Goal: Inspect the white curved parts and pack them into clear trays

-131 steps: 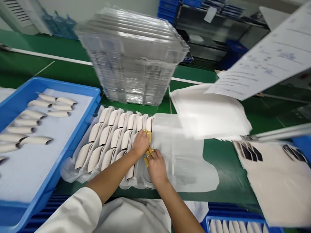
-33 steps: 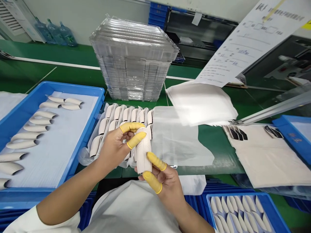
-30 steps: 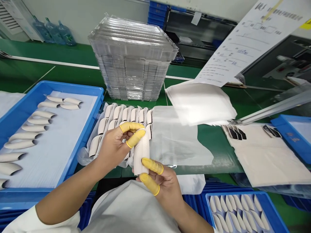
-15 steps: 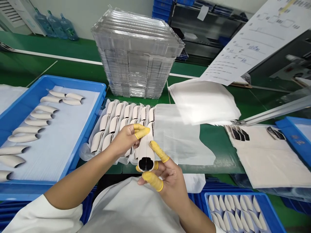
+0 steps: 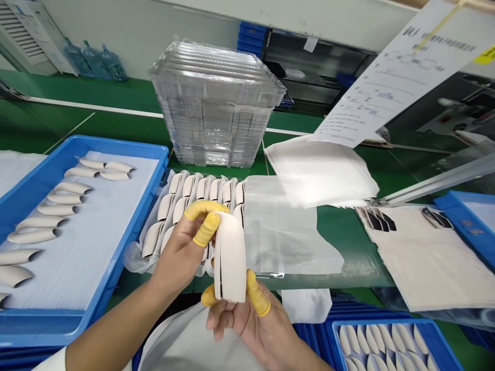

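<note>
A cream-coloured curved sleeve [image 5: 233, 257] with a dark slit down its left side stands nearly upright between my hands. My left hand [image 5: 183, 239] pinches its top end with thumb and forefinger. Lower down, my right hand [image 5: 251, 319] grips the bottom end, a finger on either side. Yellow finger cots cover several fingertips on both hands. Just behind the sleeve, a clear plastic tray [image 5: 133, 257] holds rows of similar sleeves [image 5: 164, 207] with white tissue between them; my left hand hides part of these. The sleeve's inside is out of sight.
On the left a blue tray [image 5: 116, 247] holds several cream sleeves on white lining. Stacked clear trays [image 5: 216, 108] stand behind. White sheets [image 5: 320, 170] and a hanging paper [image 5: 386, 82] are to the right, beyond thin film [image 5: 286, 232]. Another blue tray [image 5: 444, 345] sits lower right.
The sleeve has been turned and tipped up, so its dark open end no longer shows and its side slit does. My left hand has come lower, and my right hand has moved slightly down.
</note>
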`<state>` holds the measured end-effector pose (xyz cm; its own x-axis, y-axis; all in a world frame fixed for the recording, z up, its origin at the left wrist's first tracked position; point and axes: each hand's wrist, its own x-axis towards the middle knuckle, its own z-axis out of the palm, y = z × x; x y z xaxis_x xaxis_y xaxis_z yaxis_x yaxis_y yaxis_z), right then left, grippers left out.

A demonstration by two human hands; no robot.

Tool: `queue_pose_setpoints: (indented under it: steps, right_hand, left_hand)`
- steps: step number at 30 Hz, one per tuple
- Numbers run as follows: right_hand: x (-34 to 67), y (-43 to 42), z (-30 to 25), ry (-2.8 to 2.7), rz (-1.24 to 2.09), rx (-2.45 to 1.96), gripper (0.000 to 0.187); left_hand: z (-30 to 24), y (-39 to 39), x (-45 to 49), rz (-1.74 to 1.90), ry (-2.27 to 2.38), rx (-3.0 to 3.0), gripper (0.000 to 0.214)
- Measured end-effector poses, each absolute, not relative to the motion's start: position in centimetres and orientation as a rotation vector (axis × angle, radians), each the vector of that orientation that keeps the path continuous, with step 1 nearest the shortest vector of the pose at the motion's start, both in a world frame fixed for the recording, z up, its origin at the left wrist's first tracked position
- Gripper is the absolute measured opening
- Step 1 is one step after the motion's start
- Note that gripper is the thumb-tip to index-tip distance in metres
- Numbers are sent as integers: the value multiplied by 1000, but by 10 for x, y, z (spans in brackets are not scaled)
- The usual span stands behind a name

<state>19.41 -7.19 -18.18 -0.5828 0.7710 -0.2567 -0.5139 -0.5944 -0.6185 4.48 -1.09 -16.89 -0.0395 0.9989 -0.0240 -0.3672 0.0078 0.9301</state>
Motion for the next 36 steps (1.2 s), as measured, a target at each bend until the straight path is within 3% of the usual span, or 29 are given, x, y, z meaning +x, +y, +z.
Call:
queue_pose_setpoints:
  steps: [5, 13, 19, 24, 28, 36]
  right_hand:
    - [197, -81, -180, -580, 2366, -563, 46]
    - [205, -91, -211, -974, 2239, -664, 71]
    - [201, -85, -208, -662, 2239, -622, 63]
    - [200, -74, -202, -886, 1767, -862, 66]
    - [205, -69, -198, -1193, 1318, -1044, 55]
    - [206, -56, -187, -1465, 1010, -1120, 54]
  left_hand:
    - [-164, -27, 48, 1481, 936, 892, 12]
    - [-173, -28, 52, 1473, 837, 831, 12]
    - [-177, -27, 52, 1453, 900, 807, 18]
    - [-182, -34, 45, 1387, 881, 946, 47]
    - [-189, -43, 41, 1256, 831, 969, 50]
    - [-183, -44, 46, 1252, 869, 878, 57]
